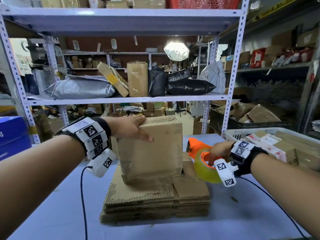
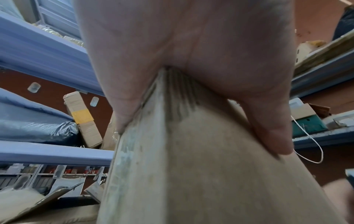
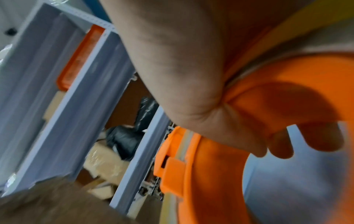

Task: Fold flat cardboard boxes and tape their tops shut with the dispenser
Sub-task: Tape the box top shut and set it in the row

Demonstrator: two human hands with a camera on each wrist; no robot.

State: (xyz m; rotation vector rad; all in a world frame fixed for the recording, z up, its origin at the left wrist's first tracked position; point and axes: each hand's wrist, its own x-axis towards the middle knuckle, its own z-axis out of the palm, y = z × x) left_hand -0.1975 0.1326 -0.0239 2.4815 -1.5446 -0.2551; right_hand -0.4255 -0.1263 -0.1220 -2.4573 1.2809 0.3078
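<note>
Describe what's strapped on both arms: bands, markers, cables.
Both forearms are bare, with no sleeves. The left wrist wears a black band carrying white blocks printed with black square fiducial markers, plus a white camera module below it, also marked. A thin dark cable drops from that module. The right wrist has the same black band, white marker blocks and white module, with its own dark cable.
</note>
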